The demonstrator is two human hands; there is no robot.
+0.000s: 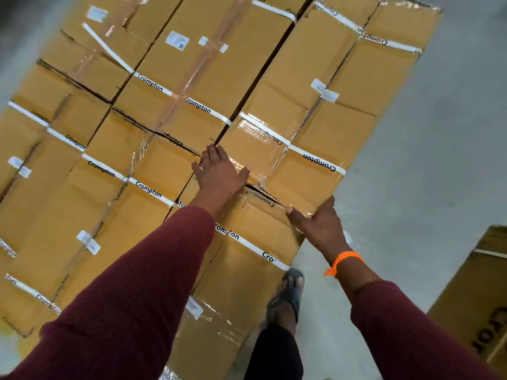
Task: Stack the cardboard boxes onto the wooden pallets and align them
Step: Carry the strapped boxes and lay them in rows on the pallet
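Cardboard box (pixel 315 105) on the stack's right edge runs lengthwise away from you, with a dark gap along its left side. Your left hand (pixel 219 174) lies flat on its near-left corner, fingers straight. Your right hand (pixel 319 224) presses open-palmed on the near-right corner, so it probably needs a shove left.

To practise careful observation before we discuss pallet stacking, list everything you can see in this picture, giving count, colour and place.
boxes: many, brown, stacked side by side, left and centre
lone box: one, brown, on floor, lower right
straps: many, white, black lettering, across boxes
labels: several, white, on box tops
floor: one, grey, right side
bracelet: one, orange, right wrist
foot: one, grey sandal, beside boxes
sleeves: two, maroon, bottom
left hand: one, flat on box top, centre
right hand: one, on box's near edge
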